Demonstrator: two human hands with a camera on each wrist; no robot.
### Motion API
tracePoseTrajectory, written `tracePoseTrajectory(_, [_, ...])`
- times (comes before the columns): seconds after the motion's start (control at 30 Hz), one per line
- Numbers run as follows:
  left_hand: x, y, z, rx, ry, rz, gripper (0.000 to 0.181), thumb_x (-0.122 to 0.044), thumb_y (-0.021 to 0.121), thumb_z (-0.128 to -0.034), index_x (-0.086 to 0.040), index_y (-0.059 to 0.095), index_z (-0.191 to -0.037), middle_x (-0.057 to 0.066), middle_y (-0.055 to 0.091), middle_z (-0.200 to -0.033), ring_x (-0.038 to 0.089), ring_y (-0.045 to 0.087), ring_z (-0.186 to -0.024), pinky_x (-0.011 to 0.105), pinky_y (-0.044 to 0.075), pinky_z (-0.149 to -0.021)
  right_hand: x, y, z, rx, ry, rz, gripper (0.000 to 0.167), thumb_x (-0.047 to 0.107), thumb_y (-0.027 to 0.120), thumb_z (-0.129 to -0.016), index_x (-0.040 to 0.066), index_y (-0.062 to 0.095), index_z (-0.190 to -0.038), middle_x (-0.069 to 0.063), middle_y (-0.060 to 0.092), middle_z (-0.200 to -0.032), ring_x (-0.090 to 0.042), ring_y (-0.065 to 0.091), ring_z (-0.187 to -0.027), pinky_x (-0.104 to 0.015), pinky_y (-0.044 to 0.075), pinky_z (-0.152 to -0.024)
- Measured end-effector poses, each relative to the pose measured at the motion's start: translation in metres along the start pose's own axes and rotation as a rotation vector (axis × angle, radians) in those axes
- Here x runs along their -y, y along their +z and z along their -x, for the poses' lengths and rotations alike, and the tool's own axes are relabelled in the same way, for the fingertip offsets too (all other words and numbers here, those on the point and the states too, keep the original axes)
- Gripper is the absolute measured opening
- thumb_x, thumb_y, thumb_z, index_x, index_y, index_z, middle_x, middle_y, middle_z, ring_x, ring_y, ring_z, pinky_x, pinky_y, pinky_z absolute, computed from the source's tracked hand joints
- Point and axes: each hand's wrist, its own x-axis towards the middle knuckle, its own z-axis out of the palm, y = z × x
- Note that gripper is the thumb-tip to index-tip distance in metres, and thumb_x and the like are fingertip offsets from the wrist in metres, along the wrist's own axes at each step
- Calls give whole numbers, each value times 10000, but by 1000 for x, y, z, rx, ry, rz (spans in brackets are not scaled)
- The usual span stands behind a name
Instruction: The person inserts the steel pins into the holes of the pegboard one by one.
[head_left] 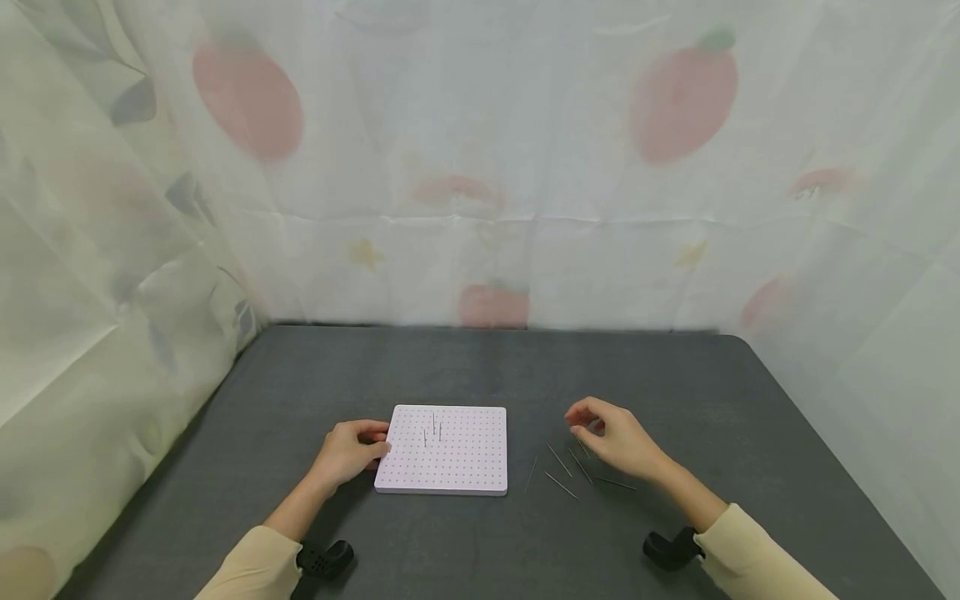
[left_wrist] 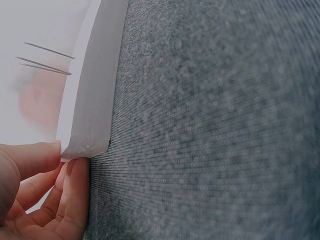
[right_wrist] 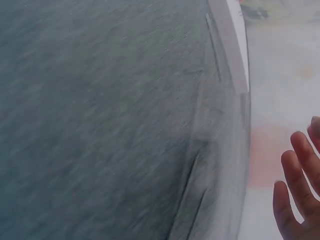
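A white pegboard (head_left: 465, 462) with rows of small holes lies flat on the dark table, and three thin metal pins (head_left: 440, 432) stand upright in its upper left part. My left hand (head_left: 341, 454) grips the board's left edge; in the left wrist view, the thumb is at the corner of the board (left_wrist: 95, 90) and the other fingers are by its side. To the right, my right hand (head_left: 618, 437) hovers over loose metal pins (head_left: 561, 486). Its fingers look relaxed and spread in the right wrist view, where I see nothing held. The thumb is hidden there.
Several loose pins are scattered on the grey tabletop (head_left: 487, 546) between the board and my right hand. A pale curtain (head_left: 585, 250) with fruit prints hangs behind the table, and another curtain (head_left: 97, 333) hangs along the left side.
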Motion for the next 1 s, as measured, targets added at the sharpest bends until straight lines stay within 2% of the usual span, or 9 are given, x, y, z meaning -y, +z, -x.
tracePoseTrajectory(0.27, [0,0,0,-2,2,0,365,-7,673,-854,67,646,-1210,167,686,-1006,147,659,-794,330,624,-655,-16,-8,19,10,55,-26,152,144,659,-937,105,653,-1083,-20,708,-1030,-84,647,-928,-242,554,-771])
tracePoseTrajectory(0.53, [0,1,1,-2,-3,1,360,-5,668,-860,65,645,-1213,173,685,-1017,149,660,-791,333,624,-657,-32,-14,33,57,76,-48,140,145,667,-930,93,649,-1058,19,674,-951,59,555,-820,-203,527,-699])
tracePoseTrajectory(0.73, [0,0,1,-3,-3,3,362,-1,673,-856,68,646,-1211,171,680,-1008,150,655,-789,336,626,-661,-40,-18,42,125,84,-52,138,177,668,-933,96,642,-1042,24,645,-939,60,529,-806,-190,499,-674])
tracePoseTrajectory(1.0, [0,0,1,0,2,6,358,3,673,-851,71,648,-1201,164,680,-997,149,651,-798,338,627,-669,-46,-19,46,138,79,-14,82,159,686,-912,123,652,-978,57,631,-881,73,503,-763,-181,473,-641])
